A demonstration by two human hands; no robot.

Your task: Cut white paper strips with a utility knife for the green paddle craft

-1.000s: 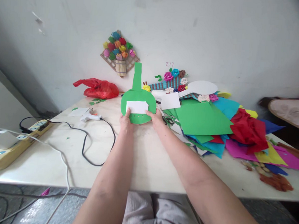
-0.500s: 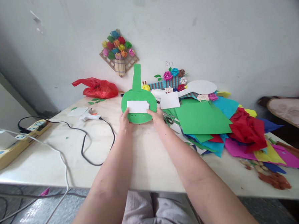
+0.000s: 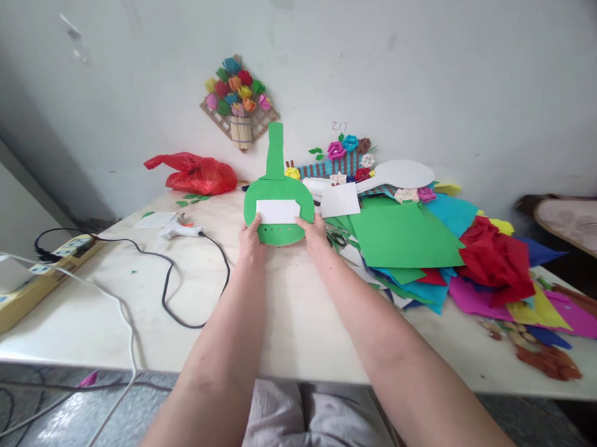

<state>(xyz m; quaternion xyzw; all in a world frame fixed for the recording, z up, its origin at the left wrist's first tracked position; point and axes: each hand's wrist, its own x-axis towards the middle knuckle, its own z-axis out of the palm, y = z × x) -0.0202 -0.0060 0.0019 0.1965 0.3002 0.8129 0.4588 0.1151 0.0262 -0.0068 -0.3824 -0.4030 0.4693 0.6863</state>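
Both my hands hold up a green paper paddle shape point(image 3: 279, 190), a round disc with a tall narrow handle pointing upward. A white paper rectangle point(image 3: 278, 211) lies across the disc, and a row of small holes runs below it. My left hand point(image 3: 252, 240) grips the disc's lower left edge with the thumb on the front. My right hand point(image 3: 314, 235) pinches the lower right edge the same way. The shape stands upright above the white table point(image 3: 283, 316), toward its far side.
A white glue gun point(image 3: 181, 230) with a black cord lies left of my hands. A yellow power strip point(image 3: 30, 279) sits at the left edge. A red plastic bag point(image 3: 196, 173) is by the wall. A heap of coloured paper sheets point(image 3: 427, 247) and scissors point(image 3: 335, 239) fill the right.
The green paddle shape has risen slightly in my hands; otherwise the grip and the table look the same.
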